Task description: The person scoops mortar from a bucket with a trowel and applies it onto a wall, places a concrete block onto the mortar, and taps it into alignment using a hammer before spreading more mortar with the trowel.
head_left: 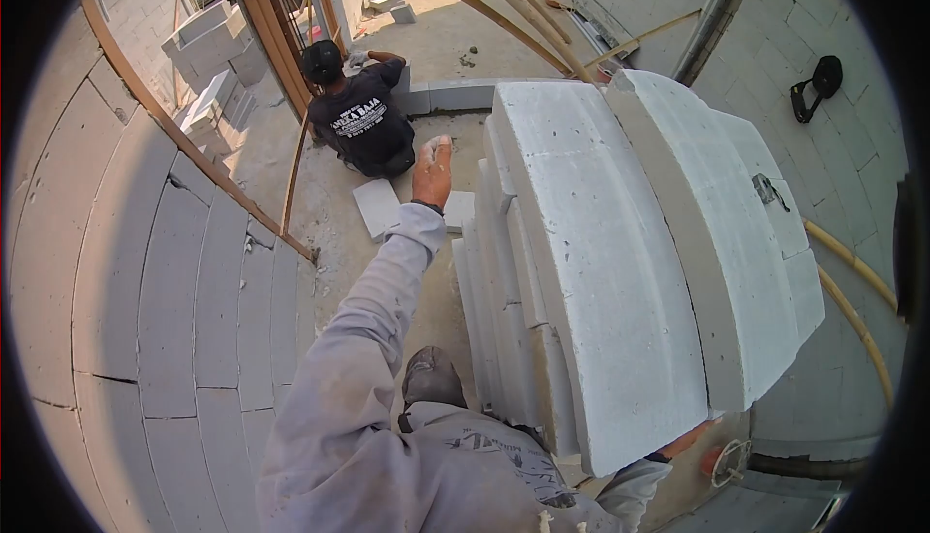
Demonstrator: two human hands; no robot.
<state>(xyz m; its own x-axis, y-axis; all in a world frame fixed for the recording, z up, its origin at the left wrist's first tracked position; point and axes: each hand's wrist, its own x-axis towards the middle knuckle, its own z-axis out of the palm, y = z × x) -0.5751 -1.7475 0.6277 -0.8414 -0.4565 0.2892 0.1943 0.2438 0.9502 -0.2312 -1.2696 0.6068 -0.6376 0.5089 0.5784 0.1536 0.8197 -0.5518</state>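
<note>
My left arm in a grey sleeve reaches forward, and my left hand (433, 176) is raised in the air, fingers stretched out, holding nothing. It is left of a stack of pale lightweight concrete blocks (518, 242). A large white concrete block (605, 271) lies on top of that stack, with another block (722, 233) beside it on the right. My right hand (686, 440) shows only in part, against the lower near end of the large block. Its fingers are mostly hidden behind the block, so I cannot tell how it grips.
Ahead, a person in a black shirt and cap (363, 116) sits low beside a row of blocks (460, 97). Loose blocks (376, 208) lie on the floor. A block wall (165, 271) rises at left. Wooden poles (513, 0) slant across the back; a black bag (823, 78) hangs on the right wall.
</note>
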